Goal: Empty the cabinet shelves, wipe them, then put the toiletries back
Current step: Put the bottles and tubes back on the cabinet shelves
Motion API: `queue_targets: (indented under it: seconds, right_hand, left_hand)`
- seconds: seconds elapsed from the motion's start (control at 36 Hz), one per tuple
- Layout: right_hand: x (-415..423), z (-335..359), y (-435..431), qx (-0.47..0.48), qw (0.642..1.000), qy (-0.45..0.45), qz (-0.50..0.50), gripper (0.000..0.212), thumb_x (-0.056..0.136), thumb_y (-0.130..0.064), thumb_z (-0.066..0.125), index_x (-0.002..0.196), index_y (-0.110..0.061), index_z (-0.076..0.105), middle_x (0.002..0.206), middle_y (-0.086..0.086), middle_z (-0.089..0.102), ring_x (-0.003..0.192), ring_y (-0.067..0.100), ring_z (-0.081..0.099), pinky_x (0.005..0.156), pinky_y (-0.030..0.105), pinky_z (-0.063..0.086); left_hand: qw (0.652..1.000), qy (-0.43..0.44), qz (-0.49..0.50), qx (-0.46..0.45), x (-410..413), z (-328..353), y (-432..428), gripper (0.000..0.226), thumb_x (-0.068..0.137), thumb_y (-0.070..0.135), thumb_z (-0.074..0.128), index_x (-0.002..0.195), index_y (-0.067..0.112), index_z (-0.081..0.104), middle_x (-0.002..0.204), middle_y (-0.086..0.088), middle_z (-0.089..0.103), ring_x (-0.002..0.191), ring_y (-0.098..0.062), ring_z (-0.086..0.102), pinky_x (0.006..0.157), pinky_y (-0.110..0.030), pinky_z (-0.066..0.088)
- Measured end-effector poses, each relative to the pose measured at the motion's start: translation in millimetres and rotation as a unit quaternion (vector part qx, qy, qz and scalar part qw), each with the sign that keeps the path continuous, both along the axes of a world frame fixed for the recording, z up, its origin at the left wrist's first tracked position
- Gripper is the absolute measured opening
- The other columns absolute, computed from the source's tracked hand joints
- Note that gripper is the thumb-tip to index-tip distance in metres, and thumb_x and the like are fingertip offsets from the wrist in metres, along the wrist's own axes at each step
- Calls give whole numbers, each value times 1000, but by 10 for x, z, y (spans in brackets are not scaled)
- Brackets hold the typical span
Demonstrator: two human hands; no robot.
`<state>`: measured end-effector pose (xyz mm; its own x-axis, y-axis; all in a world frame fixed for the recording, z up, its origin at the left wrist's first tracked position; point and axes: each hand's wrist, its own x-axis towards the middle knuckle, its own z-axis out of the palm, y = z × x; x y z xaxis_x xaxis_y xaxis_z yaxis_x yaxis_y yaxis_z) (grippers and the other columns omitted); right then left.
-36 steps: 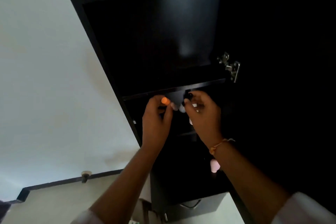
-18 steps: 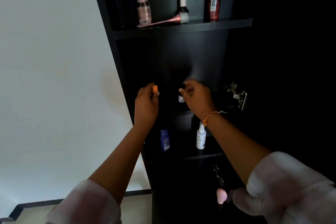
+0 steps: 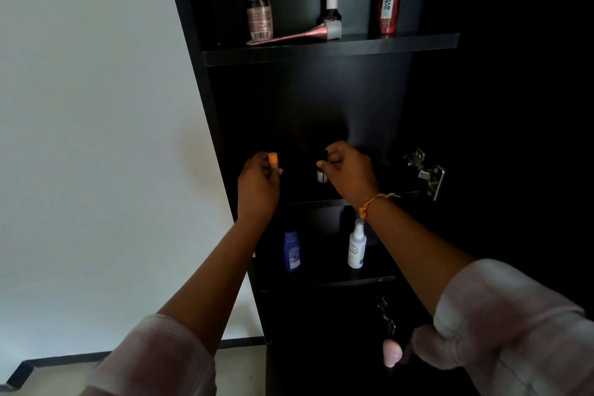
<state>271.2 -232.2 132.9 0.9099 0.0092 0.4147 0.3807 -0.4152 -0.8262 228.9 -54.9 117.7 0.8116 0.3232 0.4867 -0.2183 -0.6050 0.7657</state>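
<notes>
Hands (image 3: 258,191) (image 3: 350,175) pinch orange cylinder (image 3: 273,160) and small vial (image 3: 322,175).

Your left hand (image 3: 257,190) and right hand (image 3: 348,175) were before the middle shelf (image 3: 308,202); on the top shelf (image 3: 321,50), a bottle (image 3: 259,11) stood left of a tube (image 3: 295,35), a can (image 3: 389,0) right

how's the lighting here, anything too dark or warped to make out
Head view: the white wall is bright and even, but the black cabinet is underexposed inside, so the small bottle the right hand grips is barely legible; the red can catches enough light to read its label; the wide lens slants the cabinet's side, and the sleeves at the bottom edge look soft.
</notes>
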Motion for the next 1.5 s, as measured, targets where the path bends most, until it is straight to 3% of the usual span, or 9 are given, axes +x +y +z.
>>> queue_targets:
  seconds: [0.19,0.31,0.47,0.56,0.86,0.97,1.11,1.33,1.5]
  right_hand:
    - [49,-73,-3,5,1000,7,20,27,82,-12,76,105,-9,63,95,6,71,84,18,70,79,28,57]
    - [54,-73,-3,3,1000,5,24,29,82,-14,76,107,-9,63,95,5,71,83,17,70,78,27,57]
    - [47,-90,-10,2,1000,9,16,36,82,-18,77,114,-8,62,93,-1,64,83,14,66,76,24,54]
    - [35,-95,-7,2,1000,6,14,37,83,-17,76,115,-8,61,94,0,64,81,12,65,72,18,51]
    - [-8,-94,-11,-12,1000,6,16,38,83,-18,76,117,-7,61,97,1,65,84,13,65,78,26,56]
    - [-35,-82,-8,-17,1000,1,21,36,84,-14,74,117,-5,62,100,4,66,86,13,64,79,24,54]
    - [-45,-71,2,-17,1000,5,16,35,84,-14,75,115,-2,63,101,9,68,87,14,64,82,26,54]
    - [-20,-92,9,-15,1000,14,8,37,82,-17,76,114,-2,64,97,7,68,85,13,64,84,28,55]
    - [-12,-86,15,-19,1000,14,9,39,82,-18,77,115,-2,63,94,1,63,86,12,62,81,23,52]
  left_hand:
    - [1000,19,-20,-9,14,-43,22,33,89,15,68,119,15,57,98,5,60,89,-11,61,77,-18,46]
    - [999,31,-23,-5,41,-60,33,42,86,14,71,124,14,52,99,2,60,91,-16,63,83,-28,52]
    - [999,33,-7,-1,49,-80,33,53,84,16,73,131,12,48,102,2,58,90,-13,61,82,-26,51]
    - [999,32,1,6,60,-90,26,50,86,14,71,131,12,49,101,4,56,93,-14,60,81,-23,49]
    - [993,59,-26,99,67,-69,25,41,89,11,66,129,10,58,106,-5,63,96,-18,61,84,-24,48]
    - [974,109,-35,196,108,3,8,21,94,9,57,112,7,67,101,-14,66,83,-25,63,72,-29,51]
    - [959,144,-24,242,140,-12,18,17,91,8,52,101,9,66,108,-20,55,92,-38,57,82,-45,52]
    - [992,102,-17,77,40,50,6,19,93,12,58,110,6,57,97,-14,60,79,-25,60,64,-27,44]
    - [996,90,-9,18,3,46,21,20,91,15,62,108,6,55,95,-12,63,83,-23,63,69,-27,46]
